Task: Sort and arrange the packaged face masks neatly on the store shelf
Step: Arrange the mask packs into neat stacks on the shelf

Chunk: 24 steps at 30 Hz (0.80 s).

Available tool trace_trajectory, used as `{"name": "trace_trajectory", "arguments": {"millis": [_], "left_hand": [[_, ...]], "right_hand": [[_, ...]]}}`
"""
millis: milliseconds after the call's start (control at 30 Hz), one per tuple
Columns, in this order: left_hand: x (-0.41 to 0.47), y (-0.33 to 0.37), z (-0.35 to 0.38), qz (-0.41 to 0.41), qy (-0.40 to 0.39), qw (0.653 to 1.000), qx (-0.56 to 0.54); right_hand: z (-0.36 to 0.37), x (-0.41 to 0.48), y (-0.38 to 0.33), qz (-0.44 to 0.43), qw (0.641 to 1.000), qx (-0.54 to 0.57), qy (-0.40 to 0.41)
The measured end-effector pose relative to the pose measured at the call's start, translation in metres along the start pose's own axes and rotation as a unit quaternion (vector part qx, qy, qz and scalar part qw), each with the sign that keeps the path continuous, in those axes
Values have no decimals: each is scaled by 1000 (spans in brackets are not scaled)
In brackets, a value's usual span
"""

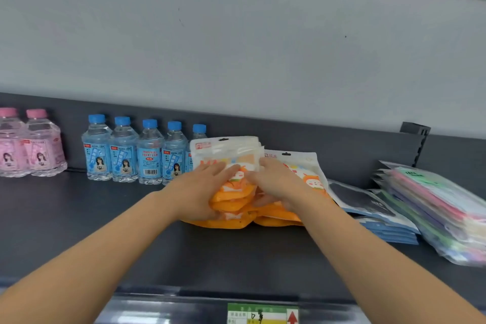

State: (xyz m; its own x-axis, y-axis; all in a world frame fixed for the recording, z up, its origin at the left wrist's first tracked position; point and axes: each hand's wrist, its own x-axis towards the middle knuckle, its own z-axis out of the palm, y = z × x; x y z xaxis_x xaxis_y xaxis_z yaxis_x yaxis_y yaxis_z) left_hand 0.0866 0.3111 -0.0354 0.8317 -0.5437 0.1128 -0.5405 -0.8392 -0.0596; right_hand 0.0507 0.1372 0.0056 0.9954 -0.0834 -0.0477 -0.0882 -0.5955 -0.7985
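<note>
A stack of orange-and-white mask packs (231,192) stands leaning on the dark shelf (79,218), its white tops tilted toward the back wall. My left hand (202,187) presses flat on the stack's left front. On the right side of the same stack rests my right hand (276,181), fingers spread over the packs. Behind my right hand a second orange-and-white pack (302,168) leans against the back. To the right lie dark blue-edged mask packs (368,208), and further right a pile of pastel-coloured mask packs (441,208).
Several blue-capped water bottles (134,152) stand in a row left of the masks, close to the stack. Pink-capped bottles (29,144) stand at the far left. A green price tag (263,314) sits on the shelf's front rail. A black bracket (418,139) stands at the back right.
</note>
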Motion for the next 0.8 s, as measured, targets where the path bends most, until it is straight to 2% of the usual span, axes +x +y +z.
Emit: {"name": "trace_trajectory", "arguments": {"millis": [33,67,133,200,267,333,500,633,733,800], "left_hand": [[2,1,0,-6,11,1000,-4],[4,1,-1,-12,15,1000,-9],[5,1,-3,-20,18,1000,-9],[7,1,-5,-25,10,1000,1],[9,1,-9,-24,1,1000,13],[10,0,-11,-20,1,1000,14],[9,6,-11,28,65,997,37],[10,15,-11,66,88,991,70],[13,24,-14,71,90,986,121],[16,29,-14,81,77,985,134]], "right_hand": [[-6,-2,-1,-52,993,-107,22],[-12,-5,0,-123,968,-208,65],[-24,-8,8,-204,919,-314,125],[-29,-4,20,-215,878,-414,107],[-25,4,37,-222,841,-492,37],[-17,10,49,-241,839,-487,-10],[-15,17,59,-284,811,-510,43],[-32,17,58,-244,869,-428,36],[-33,20,62,-247,855,-451,62],[-30,20,67,-257,852,-454,48]]}}
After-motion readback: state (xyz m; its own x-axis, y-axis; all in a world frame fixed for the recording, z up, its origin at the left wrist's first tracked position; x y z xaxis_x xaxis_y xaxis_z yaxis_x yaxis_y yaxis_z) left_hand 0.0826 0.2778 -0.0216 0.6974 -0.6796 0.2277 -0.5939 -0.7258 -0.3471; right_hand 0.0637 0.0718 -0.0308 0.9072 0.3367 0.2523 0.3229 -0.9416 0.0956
